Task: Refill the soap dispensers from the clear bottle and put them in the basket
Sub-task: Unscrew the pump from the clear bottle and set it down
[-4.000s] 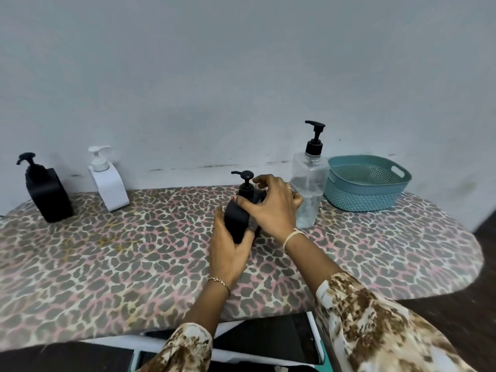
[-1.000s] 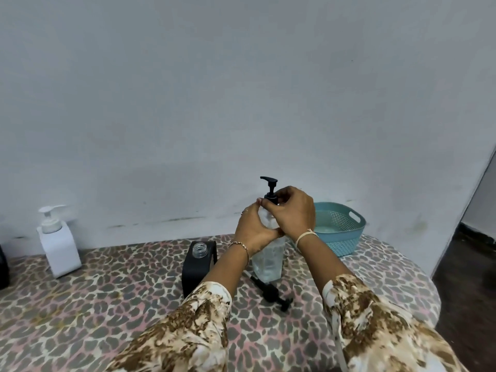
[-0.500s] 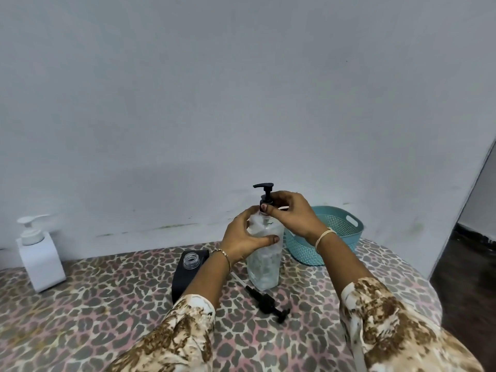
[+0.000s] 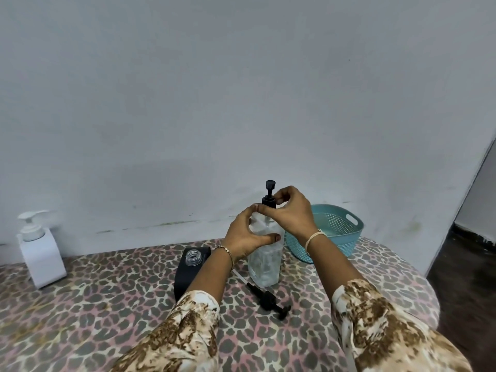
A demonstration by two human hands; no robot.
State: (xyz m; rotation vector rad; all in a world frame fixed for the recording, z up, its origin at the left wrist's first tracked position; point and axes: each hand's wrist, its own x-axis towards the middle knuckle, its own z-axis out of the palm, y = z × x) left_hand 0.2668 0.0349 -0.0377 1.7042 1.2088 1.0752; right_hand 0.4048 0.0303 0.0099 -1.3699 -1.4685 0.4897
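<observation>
The clear bottle [image 4: 265, 267] stands upright on the leopard-print table [image 4: 107, 296]. My left hand [image 4: 245, 234] grips its upper body. My right hand [image 4: 291, 212] pinches the collar of its black pump cap [image 4: 269, 194]. Left of the bottle stands a black dispenser [image 4: 188, 269] with its neck uncovered. Its removed black pump [image 4: 268, 298] lies flat in front of the bottle. A white dispenser [image 4: 40, 251] stands at the far left. The teal basket [image 4: 341, 232] sits behind my right wrist.
A grey wall rises directly behind the table. The table's rounded right end [image 4: 418, 288] drops off to a dark floor [image 4: 467, 291]. My patterned sleeves fill the bottom of the view.
The black dispenser's pump has come off and now lies on the table. Both hands moved to the clear bottle, and its pump nozzle has turned from pointing left to facing away.
</observation>
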